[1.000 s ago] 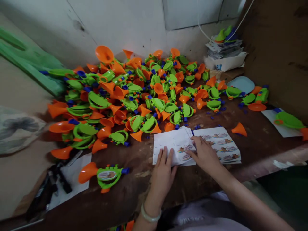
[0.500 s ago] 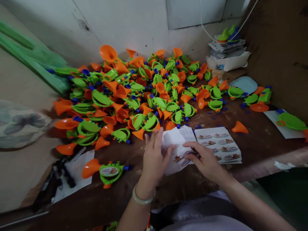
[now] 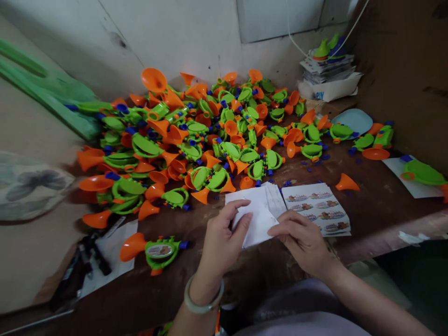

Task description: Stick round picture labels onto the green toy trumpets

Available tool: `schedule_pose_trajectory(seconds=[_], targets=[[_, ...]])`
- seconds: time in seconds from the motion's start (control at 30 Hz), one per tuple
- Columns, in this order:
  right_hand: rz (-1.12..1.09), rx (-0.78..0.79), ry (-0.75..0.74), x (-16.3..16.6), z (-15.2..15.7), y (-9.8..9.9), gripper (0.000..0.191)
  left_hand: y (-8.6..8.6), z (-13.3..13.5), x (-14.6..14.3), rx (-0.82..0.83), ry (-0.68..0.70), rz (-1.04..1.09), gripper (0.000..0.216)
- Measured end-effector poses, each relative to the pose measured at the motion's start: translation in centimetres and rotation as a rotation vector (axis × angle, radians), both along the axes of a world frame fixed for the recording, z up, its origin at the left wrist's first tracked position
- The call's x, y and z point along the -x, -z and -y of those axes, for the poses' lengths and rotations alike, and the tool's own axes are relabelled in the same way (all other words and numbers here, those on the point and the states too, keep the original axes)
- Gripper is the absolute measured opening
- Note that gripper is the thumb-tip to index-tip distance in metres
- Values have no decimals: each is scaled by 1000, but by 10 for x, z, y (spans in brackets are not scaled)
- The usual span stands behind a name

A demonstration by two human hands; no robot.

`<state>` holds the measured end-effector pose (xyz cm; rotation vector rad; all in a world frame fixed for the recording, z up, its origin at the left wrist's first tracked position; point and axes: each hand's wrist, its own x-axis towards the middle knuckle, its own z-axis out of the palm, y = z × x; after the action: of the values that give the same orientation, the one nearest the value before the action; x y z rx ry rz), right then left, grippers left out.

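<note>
A sticker sheet (image 3: 258, 226), blank white side up, is between my two hands above a stack of white sheets (image 3: 254, 193). My left hand (image 3: 222, 238) grips its left side, thumb and index finger curled over the paper. At the right corner, my right hand (image 3: 306, 240) pinches the sheet between thumb and fingers. Beside the stack lies a pile of printed sticker sheets (image 3: 317, 205) with small bear pictures. To the left of my hands, a green and orange toy trumpet (image 3: 161, 252) bears an oval sticker.
A large heap of toy trumpets (image 3: 196, 135) covers the back of the brown table (image 3: 378, 205). An orange horn piece (image 3: 347, 183) lies at the right. Black pens (image 3: 94, 256) rest on paper at the left. A stack of papers (image 3: 329, 77) stands at the back right.
The sheet in my hands has turned so that its printed stickers no longer show. My left hand has moved slightly lower, its fingers now bent over the paper.
</note>
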<state>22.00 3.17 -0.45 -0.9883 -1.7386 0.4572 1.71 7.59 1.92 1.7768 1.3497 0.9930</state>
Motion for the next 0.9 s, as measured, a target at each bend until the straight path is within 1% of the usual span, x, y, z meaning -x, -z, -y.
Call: schedule_pose_trajectory(seconds=[0.07, 0.17, 0.27, 0.37, 0.43, 0.53, 0.67, 0.77, 0.83, 0.9], targets=[[6, -47, -4, 2, 1, 0, 28, 2, -1, 1, 29, -23, 9, 28], [-1, -43, -8, 3, 3, 0, 27, 2, -1, 3, 26, -37, 31, 26], [-9, 57, -2, 0, 4, 0, 27, -4, 4, 4, -41, -12, 43, 23], [26, 166, -45, -5, 4, -4, 32, -12, 10, 4, -105, 28, 54, 22], [45, 190, -84, -7, 4, -7, 32, -16, 14, 4, -133, 39, 54, 22], [38, 189, -84, -8, 2, -11, 32, -18, 18, 4, -150, 44, 29, 22], [-6, 111, -74, -6, 1, -17, 35, -13, 19, 2, -119, 4, -12, 22], [18, -41, -22, -5, 3, -18, 36, -9, 16, 0, -73, -81, 5, 21], [64, -134, 17, -4, 7, -17, 31, -9, 12, 0, -45, -139, 49, 20], [94, -173, 28, -5, 14, -13, 23, -10, 7, 2, -30, -192, 98, 20]])
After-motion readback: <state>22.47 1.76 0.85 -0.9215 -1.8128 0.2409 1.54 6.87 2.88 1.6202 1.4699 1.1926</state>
